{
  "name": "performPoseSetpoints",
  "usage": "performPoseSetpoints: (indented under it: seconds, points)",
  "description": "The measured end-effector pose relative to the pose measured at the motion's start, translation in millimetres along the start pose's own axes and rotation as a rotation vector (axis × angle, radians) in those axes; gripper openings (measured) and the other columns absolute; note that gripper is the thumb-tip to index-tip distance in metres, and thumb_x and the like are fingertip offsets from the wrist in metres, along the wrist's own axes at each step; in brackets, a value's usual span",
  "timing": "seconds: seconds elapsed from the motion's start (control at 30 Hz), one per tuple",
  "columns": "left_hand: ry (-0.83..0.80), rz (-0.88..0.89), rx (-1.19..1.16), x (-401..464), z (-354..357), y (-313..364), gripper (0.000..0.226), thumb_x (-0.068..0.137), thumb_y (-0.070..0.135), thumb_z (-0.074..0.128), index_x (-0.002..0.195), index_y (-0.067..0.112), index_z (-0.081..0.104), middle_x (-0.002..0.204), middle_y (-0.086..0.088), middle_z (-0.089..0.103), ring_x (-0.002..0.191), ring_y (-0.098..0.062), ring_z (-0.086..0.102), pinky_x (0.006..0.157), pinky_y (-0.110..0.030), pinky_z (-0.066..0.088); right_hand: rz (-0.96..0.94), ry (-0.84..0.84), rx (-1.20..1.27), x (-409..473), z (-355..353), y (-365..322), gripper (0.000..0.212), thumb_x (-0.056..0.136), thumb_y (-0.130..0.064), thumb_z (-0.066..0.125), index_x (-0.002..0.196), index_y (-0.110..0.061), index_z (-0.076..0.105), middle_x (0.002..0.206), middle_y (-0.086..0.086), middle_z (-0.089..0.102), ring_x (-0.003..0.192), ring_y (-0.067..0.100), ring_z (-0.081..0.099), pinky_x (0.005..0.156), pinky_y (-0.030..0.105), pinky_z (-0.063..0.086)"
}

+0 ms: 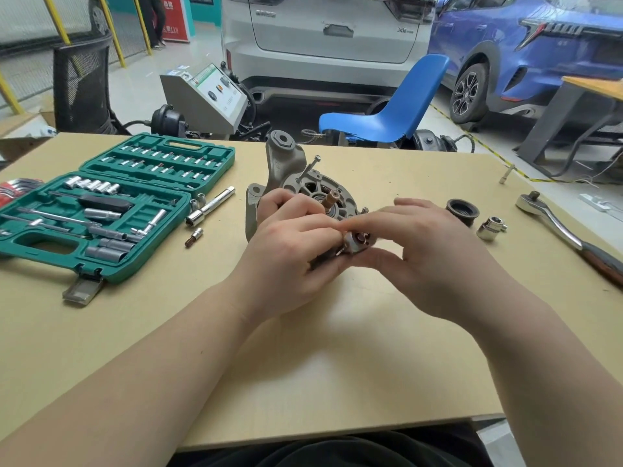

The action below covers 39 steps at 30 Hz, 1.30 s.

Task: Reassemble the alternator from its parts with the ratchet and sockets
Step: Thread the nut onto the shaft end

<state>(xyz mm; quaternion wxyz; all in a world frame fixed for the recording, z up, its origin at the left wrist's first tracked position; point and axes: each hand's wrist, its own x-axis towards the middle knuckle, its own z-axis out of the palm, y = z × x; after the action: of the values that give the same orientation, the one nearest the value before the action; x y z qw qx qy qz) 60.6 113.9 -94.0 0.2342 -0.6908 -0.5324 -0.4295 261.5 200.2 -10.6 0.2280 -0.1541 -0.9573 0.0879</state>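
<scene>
The grey alternator housing stands at the middle of the table with its rotor shaft pointing up and a long bolt sticking out of its rim. My left hand curls round the housing's near side. My right hand pinches a small silver part at the housing's front edge, between thumb and forefinger. The ratchet lies at the far right of the table. A loose socket and a black pulley sit between it and my right hand.
An open green socket case fills the table's left side, with an extension bar and a small bit socket beside it. A blue chair, a grey machine and parked cars stand behind the table.
</scene>
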Motion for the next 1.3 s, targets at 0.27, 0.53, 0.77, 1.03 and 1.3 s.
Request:
performPoseSetpoints:
  seconds: [0.27,0.53,0.77,1.03,1.3]
  points:
    - [0.032,-0.029,-0.046,2,-1,0,0.017,0.094,0.027,0.087,0.085,0.014,0.082,0.095,0.008,0.079,0.092,-0.024,0.064,0.096,-0.046,0.040,-0.001,0.030,-0.026,-1,2,-2,0.022,0.092,-0.038,0.075,0.113,-0.031,0.075,0.095,-0.016,0.072,0.088,0.011,0.062,0.088,0.034,0.043]
    - [0.041,-0.022,-0.057,1,0,0,0.017,0.090,0.031,0.091,0.090,0.016,0.085,0.100,0.009,0.081,0.093,-0.022,0.065,0.100,-0.041,0.039,0.064,0.044,-0.006,-3,4,-3,0.033,0.088,-0.060,0.067,0.089,-0.027,0.069,0.074,-0.014,0.067,0.072,0.020,0.065,0.067,0.037,0.051]
    - [0.026,0.001,-0.020,1,-2,0,0.019,0.097,0.023,0.084,0.082,0.013,0.078,0.094,0.007,0.078,0.092,-0.025,0.064,0.098,-0.040,0.037,-0.031,-0.035,0.030,6,2,2,0.026,0.093,-0.029,0.075,0.118,-0.026,0.074,0.099,-0.011,0.068,0.093,0.014,0.063,0.085,0.036,0.050]
    - [0.048,-0.035,-0.040,4,0,1,0.013,0.091,0.024,0.090,0.084,0.015,0.083,0.096,0.009,0.081,0.091,-0.022,0.065,0.100,-0.043,0.040,0.262,0.141,0.365,-7,14,12,0.040,0.068,-0.050,0.088,0.101,-0.032,0.075,0.087,-0.021,0.073,0.087,0.004,0.070,0.078,0.015,0.053]
    - [0.057,-0.025,-0.031,6,1,3,0.019,0.099,0.027,0.081,0.087,0.013,0.083,0.097,0.007,0.081,0.091,-0.024,0.067,0.100,-0.046,0.041,0.305,0.084,0.423,-18,22,12,0.017,0.092,-0.034,0.076,0.105,-0.040,0.067,0.084,-0.016,0.070,0.065,0.011,0.069,0.062,0.025,0.054]
